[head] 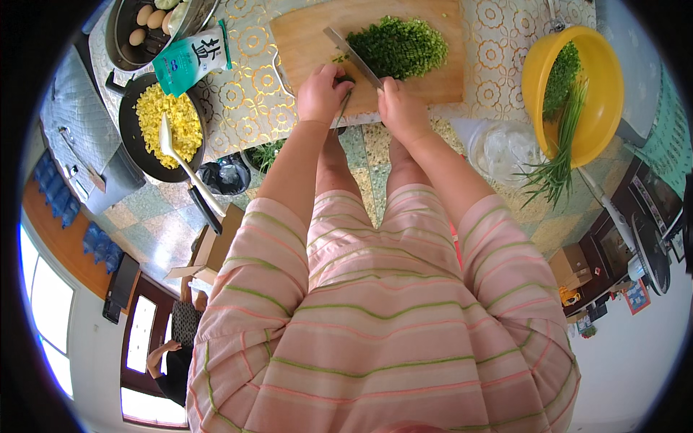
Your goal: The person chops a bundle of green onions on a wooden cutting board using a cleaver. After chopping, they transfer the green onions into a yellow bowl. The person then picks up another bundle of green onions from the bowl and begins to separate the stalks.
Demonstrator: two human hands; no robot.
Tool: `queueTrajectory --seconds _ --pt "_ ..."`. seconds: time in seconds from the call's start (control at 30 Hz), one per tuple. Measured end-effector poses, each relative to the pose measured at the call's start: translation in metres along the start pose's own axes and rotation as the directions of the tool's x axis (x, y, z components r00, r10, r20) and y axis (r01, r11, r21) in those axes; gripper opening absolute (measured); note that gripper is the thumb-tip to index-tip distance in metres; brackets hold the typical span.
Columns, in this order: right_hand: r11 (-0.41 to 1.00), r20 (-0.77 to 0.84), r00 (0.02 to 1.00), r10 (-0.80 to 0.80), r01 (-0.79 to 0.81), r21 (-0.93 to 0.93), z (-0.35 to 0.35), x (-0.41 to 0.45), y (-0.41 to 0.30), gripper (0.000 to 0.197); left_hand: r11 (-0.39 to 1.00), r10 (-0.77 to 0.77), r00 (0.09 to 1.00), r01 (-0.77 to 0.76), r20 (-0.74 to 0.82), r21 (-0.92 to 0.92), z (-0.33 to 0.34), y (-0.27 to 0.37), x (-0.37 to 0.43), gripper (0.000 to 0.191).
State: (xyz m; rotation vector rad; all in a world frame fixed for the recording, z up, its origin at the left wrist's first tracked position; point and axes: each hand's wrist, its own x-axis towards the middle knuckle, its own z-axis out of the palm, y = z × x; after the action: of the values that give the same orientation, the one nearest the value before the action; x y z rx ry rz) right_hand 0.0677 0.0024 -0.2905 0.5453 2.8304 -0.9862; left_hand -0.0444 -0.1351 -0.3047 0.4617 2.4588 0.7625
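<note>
A wooden cutting board [303, 40] lies on the patterned tablecloth in front of me. On its left part my left hand [325, 93] is closed around a few green chive stalks [344, 103], whose ends hang towards the board's near edge. My right hand [399, 105] grips a kitchen knife, the handle hidden in my fingers. The knife blade [354, 58] points up and left, between my left hand and a heap of chopped chives [400, 47]. To the right, a yellow plastic bowl [609, 97] holds chopped greens and long whole chives [568, 135] that droop over its rim.
At the left, a black frying pan [130, 130] holds scrambled egg [176, 122] and a white spatula [167, 138]. A salt packet [189, 58] touches the pan's edge, beside a pot with eggs [154, 20]. A person [178, 357] is in the background at lower left.
</note>
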Motion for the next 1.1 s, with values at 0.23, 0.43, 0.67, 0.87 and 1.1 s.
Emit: queueTrajectory --seconds 0.23,0.43,0.67,0.87,1.1 --pt "1.000 0.061 0.998 0.006 -0.005 -0.006 -0.006 -0.004 0.002 0.016 0.988 0.150 0.988 -0.149 -0.023 0.042 -0.002 -0.007 -0.003 0.018" --pt "0.999 0.083 0.996 0.015 -0.012 -0.042 -0.015 -0.003 -0.008 0.011 0.977 0.207 0.973 -0.211 -0.098 -0.030 -0.007 -0.018 -0.015 0.025" --pt "0.998 0.067 0.998 0.008 -0.004 -0.057 -0.016 -0.002 -0.011 0.012 0.980 0.117 0.990 -0.103 -0.078 0.168 -0.006 -0.012 -0.027 0.049" --pt "0.998 0.113 0.993 0.040 -0.034 -0.053 -0.013 -0.006 -0.007 0.015 0.974 0.157 0.983 -0.138 -0.098 0.178 0.001 -0.017 -0.024 0.043" --pt "0.999 0.053 0.998 -0.029 0.031 -0.031 -0.012 -0.009 -0.003 0.015 0.973 0.187 0.980 -0.175 -0.063 0.151 -0.004 -0.014 -0.013 0.038"
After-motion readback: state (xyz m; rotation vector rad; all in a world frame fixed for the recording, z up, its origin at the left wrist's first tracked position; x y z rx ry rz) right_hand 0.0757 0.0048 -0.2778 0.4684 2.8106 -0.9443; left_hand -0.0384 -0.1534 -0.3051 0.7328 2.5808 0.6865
